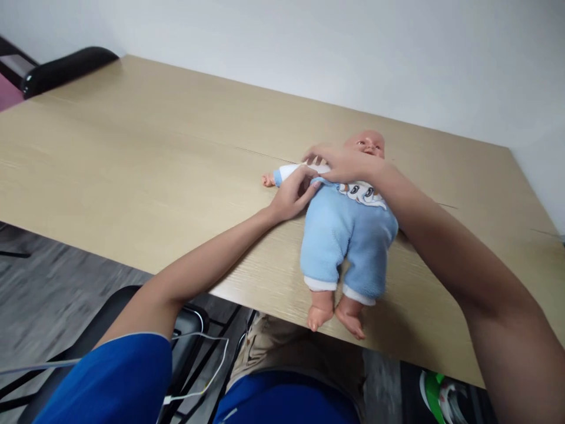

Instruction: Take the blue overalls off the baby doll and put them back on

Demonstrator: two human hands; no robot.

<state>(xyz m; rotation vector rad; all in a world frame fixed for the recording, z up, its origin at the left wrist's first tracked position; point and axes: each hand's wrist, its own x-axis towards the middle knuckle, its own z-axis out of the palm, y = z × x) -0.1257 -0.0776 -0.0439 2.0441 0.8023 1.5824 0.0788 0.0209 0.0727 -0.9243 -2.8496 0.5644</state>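
Far on the left, a black chair [66, 68] stands at the back corner of the big light wooden desk [145, 153]. Low down on the left is the person's blue sleeve [115, 377]. A thin white cable [207, 365] hangs next to it, over a black seat [189, 321] under the desk edge.

The bare left arm goes up across the desk to the left hand [293, 194]. Its fingers [304, 176] are curled shut around one arm of the doll [348, 235]. That little arm sticks out to the left in a white sleeve with a blue cuff.

The doll lies on its back on the desk, a bit right of the middle and close to the front edge. Its head points to the white wall and its bare feet poke out over the front edge. It wears fluffy light blue pants and a white top with a cartoon picture with big eyes. Any words on the top are too small to read.

The right hand [342, 165] lies on the doll's chest, just under its chin. Its fingers are stretched out flat and open, pointing left, and they grip nothing.

Far right, down on the floor, is a blurry green and white thing [435, 391]
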